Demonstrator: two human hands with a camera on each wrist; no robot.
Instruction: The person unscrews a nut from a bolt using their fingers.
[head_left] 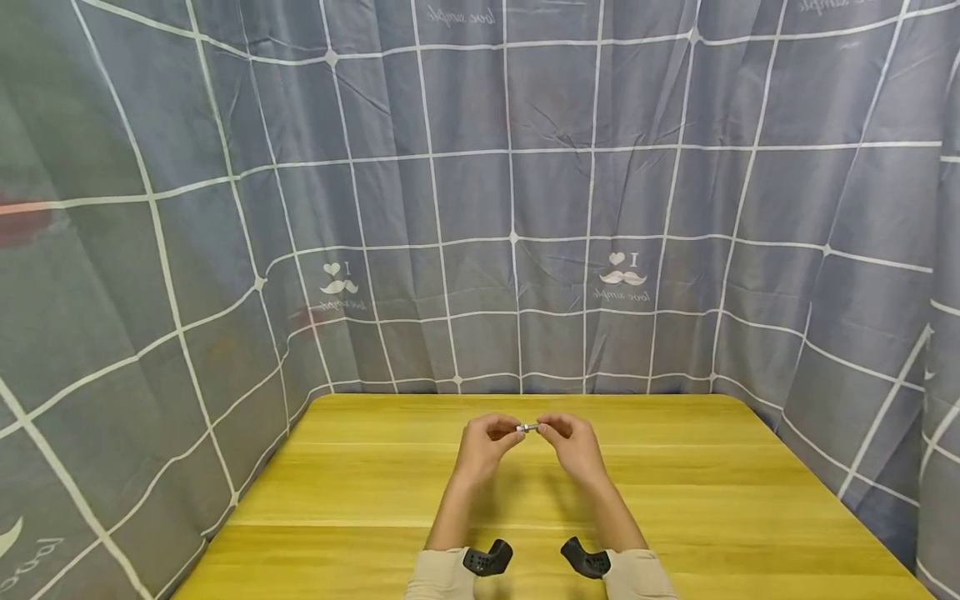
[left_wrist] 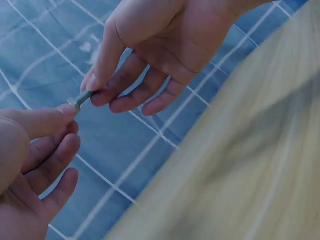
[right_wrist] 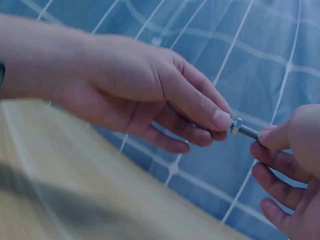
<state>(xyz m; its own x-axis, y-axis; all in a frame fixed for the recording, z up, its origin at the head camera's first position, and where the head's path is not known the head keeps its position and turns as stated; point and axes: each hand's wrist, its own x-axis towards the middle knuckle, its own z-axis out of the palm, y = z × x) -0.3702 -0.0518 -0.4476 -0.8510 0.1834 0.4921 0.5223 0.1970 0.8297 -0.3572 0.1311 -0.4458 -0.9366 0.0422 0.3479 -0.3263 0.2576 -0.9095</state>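
A small metal bolt (head_left: 528,427) spans the gap between the two hands, raised over the wooden table. My left hand (head_left: 482,450) pinches one end of it between thumb and fingertip. At the other end, the thumb and forefinger of my right hand (head_left: 577,450) grip the shank. In the right wrist view, a wider hex part on the bolt (right_wrist: 247,131) shows right at the left fingertips, and the shank runs to the right fingertips. The remaining fingers of both hands are loosely bent below. Both tips of the bolt are hidden by fingers.
A yellow wood-grain table (head_left: 360,483) lies under the hands. Grey curtains (head_left: 465,200) with a white grid enclose its back and sides. Black wrist devices (head_left: 488,558) sit at both cuffs of the light sleeves (head_left: 441,575).
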